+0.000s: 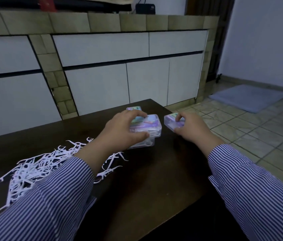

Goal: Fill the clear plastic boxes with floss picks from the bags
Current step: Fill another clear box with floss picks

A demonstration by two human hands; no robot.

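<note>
A dark wooden table [146,180] fills the near ground, with white cabinet doors [102,66] set in a tiled counter behind it, and a blue mat [248,97] lies on the floor tiles far right. A loose heap of white floss picks [33,169] sprawls over the table's left side, partly hidden under the striped left sleeve [50,197]. At the centre sits a stack of clear boxes [147,131], picks visible inside; the left hand [123,129] grips the top one, thumb on its near edge, fingers curled over the far side. A third box [134,108] peeks out just beyond those fingers. Just right, apart from the stack, the right hand [191,127] pinches a smaller clear box [172,121], near the table's right edge.
</note>
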